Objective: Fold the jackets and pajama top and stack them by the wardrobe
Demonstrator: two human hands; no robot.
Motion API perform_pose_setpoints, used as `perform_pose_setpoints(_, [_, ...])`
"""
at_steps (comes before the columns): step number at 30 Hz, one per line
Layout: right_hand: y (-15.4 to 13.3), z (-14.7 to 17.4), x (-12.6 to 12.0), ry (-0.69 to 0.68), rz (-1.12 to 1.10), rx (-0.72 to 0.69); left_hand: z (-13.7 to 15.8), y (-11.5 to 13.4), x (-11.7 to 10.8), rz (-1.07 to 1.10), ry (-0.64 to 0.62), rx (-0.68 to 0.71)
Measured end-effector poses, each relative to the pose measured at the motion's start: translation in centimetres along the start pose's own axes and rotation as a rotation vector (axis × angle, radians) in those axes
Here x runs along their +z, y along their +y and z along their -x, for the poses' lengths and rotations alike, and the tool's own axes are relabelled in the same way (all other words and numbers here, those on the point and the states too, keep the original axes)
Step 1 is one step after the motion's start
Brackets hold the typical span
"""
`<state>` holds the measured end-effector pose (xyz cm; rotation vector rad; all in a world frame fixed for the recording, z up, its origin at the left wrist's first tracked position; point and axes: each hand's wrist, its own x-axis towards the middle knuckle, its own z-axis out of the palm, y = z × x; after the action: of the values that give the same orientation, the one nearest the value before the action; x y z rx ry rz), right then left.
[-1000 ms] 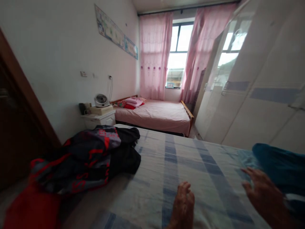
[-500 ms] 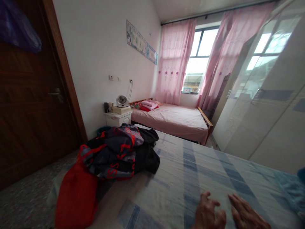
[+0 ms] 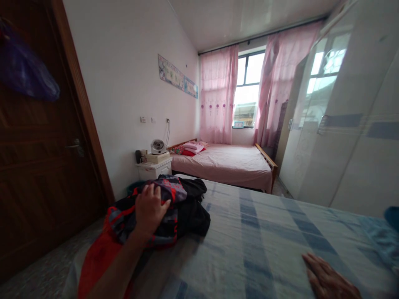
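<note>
My left hand [image 3: 151,209] reaches over a crumpled dark garment [image 3: 190,216] with red lettering and grey patches. The fingers bend down against the cloth and the thumb stands apart; no fold shows pinched between them. Under the heap lies a red-orange cloth [image 3: 96,265], partly covered by my forearm. My right hand [image 3: 326,276] rests at the lower right, fingers stretched out, on the blue-and-white checked bed sheet [image 3: 224,232]. Nothing shows in its grasp.
Behind stands a second bed [image 3: 227,162] with pink bedding, beside a white nightstand [image 3: 156,166] carrying a small fan [image 3: 158,146]. A glossy wardrobe [image 3: 339,158] lines the right side. At left is a brown door [image 3: 37,174] with a purple bag [image 3: 26,68].
My left hand has moved from beside the right one, leftward onto the dark garment. My right hand has stayed on the sheet. The view has tilted upward slightly.
</note>
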<state>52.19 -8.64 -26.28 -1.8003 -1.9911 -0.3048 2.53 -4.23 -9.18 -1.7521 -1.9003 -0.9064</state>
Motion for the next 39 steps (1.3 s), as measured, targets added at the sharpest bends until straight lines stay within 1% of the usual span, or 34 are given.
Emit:
perform_pose_setpoints(2, [0.1,0.0,0.3,-0.005,-0.004,0.005,-0.3,-3.5,-0.7,-0.147,-0.067,-0.036])
perform_pose_setpoints(3, [0.1,0.1,0.3,-0.011,-0.008,0.001,-0.3,-4.7,-0.9,-0.184,-0.109,-0.041])
perform_pose_setpoints(5, [0.0,0.1,0.3,-0.014,-0.015,-0.001,-0.1,-6.0,-1.2,-0.175,-0.173,-0.032])
perform_pose_setpoints(7, [0.0,0.1,0.2,0.0,-0.014,0.012,0.0,-6.2,-1.3,-0.142,-0.181,-0.028])
perform_pose_setpoints(9, [-0.1,0.2,0.1,0.01,-0.009,0.009,-0.3,-5.7,-1.3,-0.096,-0.148,-0.054])
perform_pose_setpoints(11, [0.0,0.2,0.2,0.006,-0.002,-0.012,-1.2,-4.8,-1.5,-0.023,-0.082,-0.092])
perform_pose_setpoints(13, [0.1,0.3,0.4,0.0,0.01,-0.02,-2.4,-3.3,-1.8,0.074,0.0,-0.108])
perform_pose_setpoints(15, [0.2,0.3,0.7,0.004,0.027,-0.015,-3.6,-0.8,-2.2,0.186,0.07,-0.077])
perform_pose_setpoints(17, [0.3,0.3,0.8,0.009,0.043,-0.013,-4.2,2.8,-2.6,0.298,0.111,-0.004])
perform_pose_setpoints(19, [0.4,0.2,0.8,-0.005,0.055,-0.035,-3.7,7.5,-2.8,0.396,0.126,0.086])
perform_pose_setpoints(21, [0.3,0.2,0.6,-0.026,0.072,-0.076,-1.8,12.8,-2.7,0.475,0.1,0.182])
perform_pose_setpoints(22, [0.3,0.2,0.4,-0.036,0.082,-0.097,-0.3,15.4,-2.5,0.52,0.069,0.246])
perform_pose_setpoints(24, [0.2,0.2,0.3,-0.039,0.099,-0.111,3.4,20.1,-1.8,0.604,-0.069,0.441])
perform_pose_setpoints(25, [0.1,0.2,0.2,-0.037,0.101,-0.106,5.5,22.0,-1.4,0.589,-0.147,0.553])
perform_pose_setpoints(26, [0.0,0.3,0.1,-0.035,0.101,-0.094,7.6,23.6,-1.0,0.569,-0.256,0.701])
perform_pose_setpoints(27, [-0.1,0.4,0.0,-0.032,0.099,-0.08,9.6,24.7,-0.6,0.559,-0.351,0.814])
perform_pose_setpoints(28, [-0.2,0.4,-0.1,-0.034,0.096,-0.068,11.4,25.5,-0.3,0.551,-0.436,0.928])
perform_pose_setpoints(29, [-0.4,0.5,-0.3,-0.039,0.092,-0.06,12.8,25.8,-0.1,0.559,-0.505,1.019])
perform_pose_setpoints(30, [-0.6,0.5,-0.5,-0.045,0.088,-0.052,13.7,25.7,-0.1,0.583,-0.549,1.082])
perform_pose_setpoints(31, [-0.8,0.6,-0.7,-0.054,0.081,-0.048,14.2,25.1,-0.3,0.623,-0.569,1.113])
perform_pose_setpoints(32, [-1.0,0.6,-0.8,-0.065,0.071,-0.048,14.2,24.3,-0.6,0.678,-0.567,1.109])
perform_pose_setpoints(33, [-1.2,0.6,-1.0,-0.074,0.057,-0.048,13.8,23.1,-0.9,0.743,-0.545,1.064])
perform_pose_setpoints(35, [-1.5,0.4,-1.4,-0.078,0.02,-0.032,12.0,20.0,-1.5,0.843,-0.468,0.879])
perform_pose_setpoints(36, [-1.6,0.3,-1.7,-0.074,-0.007,-0.018,10.9,18.3,-1.7,0.856,-0.418,0.754])
perform_pose_setpoints(37, [-1.7,0.2,-2.0,-0.071,-0.042,-0.006,9.8,16.4,-1.7,0.832,-0.366,0.609])
perform_pose_setpoints(38, [-1.9,0.0,-2.5,-0.072,-0.088,0.004,8.8,14.6,-1.5,0.781,-0.308,0.495])
perform_pose_setpoints(39, [-2.1,-0.2,-3.0,-0.077,-0.145,0.023,8.0,12.8,-1.2,0.719,-0.28,0.391])
